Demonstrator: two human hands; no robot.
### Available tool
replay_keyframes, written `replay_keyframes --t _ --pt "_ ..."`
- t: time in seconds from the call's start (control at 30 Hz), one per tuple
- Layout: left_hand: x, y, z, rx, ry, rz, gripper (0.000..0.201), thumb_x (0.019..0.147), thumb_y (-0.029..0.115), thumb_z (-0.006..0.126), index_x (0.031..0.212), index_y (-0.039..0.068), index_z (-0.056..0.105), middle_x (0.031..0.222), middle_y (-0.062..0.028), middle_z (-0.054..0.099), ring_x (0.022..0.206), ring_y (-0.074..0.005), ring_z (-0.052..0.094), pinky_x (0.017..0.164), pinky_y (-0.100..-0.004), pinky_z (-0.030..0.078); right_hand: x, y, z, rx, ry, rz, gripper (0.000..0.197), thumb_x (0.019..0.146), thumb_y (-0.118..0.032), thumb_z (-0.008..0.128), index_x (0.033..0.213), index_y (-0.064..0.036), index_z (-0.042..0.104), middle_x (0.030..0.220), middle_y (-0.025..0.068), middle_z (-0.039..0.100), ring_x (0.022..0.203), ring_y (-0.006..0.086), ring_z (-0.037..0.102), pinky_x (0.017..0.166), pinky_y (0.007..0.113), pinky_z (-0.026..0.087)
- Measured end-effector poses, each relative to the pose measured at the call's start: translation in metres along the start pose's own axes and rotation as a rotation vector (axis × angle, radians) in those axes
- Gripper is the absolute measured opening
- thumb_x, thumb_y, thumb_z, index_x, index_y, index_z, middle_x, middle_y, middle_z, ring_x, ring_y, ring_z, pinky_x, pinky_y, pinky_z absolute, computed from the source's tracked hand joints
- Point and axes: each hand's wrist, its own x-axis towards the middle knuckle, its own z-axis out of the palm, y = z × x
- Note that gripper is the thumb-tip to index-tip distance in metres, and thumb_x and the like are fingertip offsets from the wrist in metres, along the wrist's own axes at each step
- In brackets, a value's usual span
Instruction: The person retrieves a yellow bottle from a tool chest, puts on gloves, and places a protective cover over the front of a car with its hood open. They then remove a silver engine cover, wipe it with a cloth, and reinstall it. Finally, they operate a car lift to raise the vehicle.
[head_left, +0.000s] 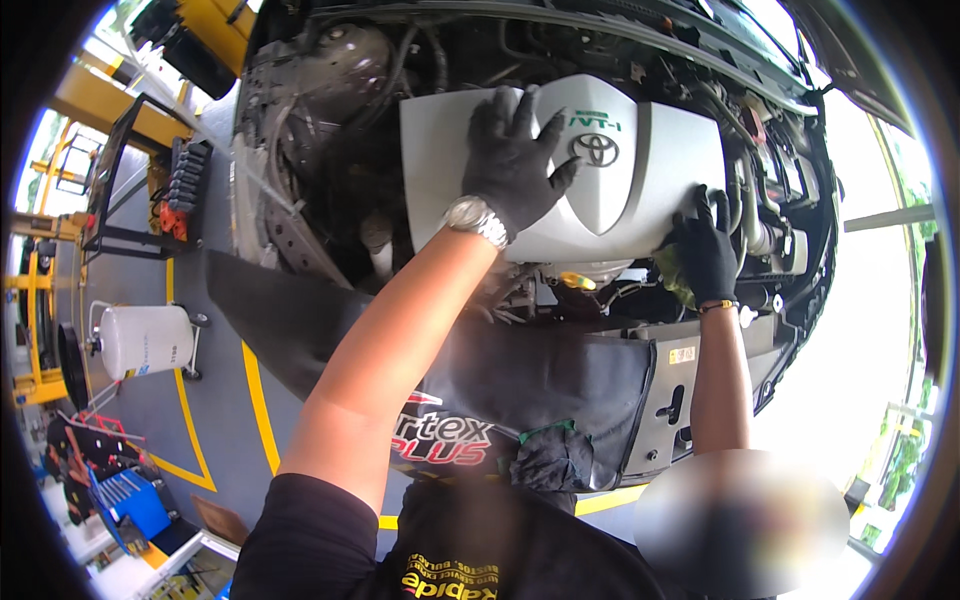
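Note:
A silver-grey engine cover point(440, 170) lies over the engine in the open bay. My left hand point(515, 160), in a black glove, rests on top of it with the fingers spread. At the cover's right front corner is my right hand point(705, 245), also gloved in black, its fingers reaching over the edge. A yellowish-green cloth point(677, 275) shows beneath the right palm, partly hidden by the hand. Just in front of the cover sits a yellow cap point(577, 281).
A black fender cover point(560, 370) drapes the car's front, with a crumpled dark rag point(552, 456) on it. Hoses and a battery area flank the engine on the right. At left stand a white tank point(145, 340) on wheels and a black rack point(125, 190).

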Motion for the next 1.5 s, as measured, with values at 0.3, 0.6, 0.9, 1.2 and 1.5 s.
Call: replay_keyframes --t 0.3,0.6,0.9,1.2,1.5 --pt "0.003 0.016 0.015 0.109 -0.110 0.052 0.063 0.091 0.050 0.053 0.143 0.015 0.047 0.150 -0.0205 0.039 0.141 -0.0458 0.030 0.113 -0.0628 0.020 -0.009 -0.021 0.018 0.379 0.046 0.356 0.064 0.095 -0.041 0.055 0.152 -0.0229 0.033 0.157 0.0210 0.029 0.125 0.0396 0.053 0.087 0.048 0.054" --pt "0.025 0.039 0.009 0.037 -0.123 0.295 0.065 0.090 0.052 0.055 0.143 0.016 0.048 0.151 -0.0208 0.035 0.141 -0.0452 0.025 0.114 -0.0611 0.020 0.004 0.039 -0.065 1.630 0.887 0.613 0.036 0.100 -0.026 0.056 0.121 0.0025 0.061 0.098 0.0161 0.068 0.085 0.0245 0.069 0.080 0.035 0.055" --pt "0.014 0.065 0.024 0.055 -0.164 0.307 0.060 0.091 0.044 0.055 0.141 0.013 0.050 0.146 -0.0187 0.043 0.134 -0.0447 0.037 0.113 -0.0583 0.026 0.015 -0.045 0.010 0.436 0.327 0.096 0.056 0.084 -0.034 0.064 0.134 -0.0095 0.054 0.142 0.0192 0.049 0.132 0.0416 0.045 0.112 0.058 0.027" --pt "0.018 0.037 0.019 -0.059 -0.037 0.209 0.059 0.090 0.039 0.059 0.140 0.009 0.048 0.142 -0.0225 0.043 0.133 -0.0431 0.037 0.112 -0.0562 0.028 0.096 -0.019 0.025 0.358 0.270 0.257 0.056 0.094 -0.040 0.052 0.139 -0.0072 0.051 0.145 0.0182 0.048 0.135 0.0392 0.043 0.113 0.052 0.029" --pt "0.004 -0.008 0.011 0.122 0.080 -0.259 0.069 0.093 0.047 0.054 0.146 0.004 0.040 0.148 -0.0204 0.041 0.138 -0.0413 0.035 0.115 -0.0548 0.025 0.091 -0.035 -0.013 0.637 0.310 0.162 0.041 0.088 -0.025 0.061 0.123 -0.0046 0.062 0.125 0.0182 0.060 0.120 0.0386 0.053 0.104 0.049 0.040"
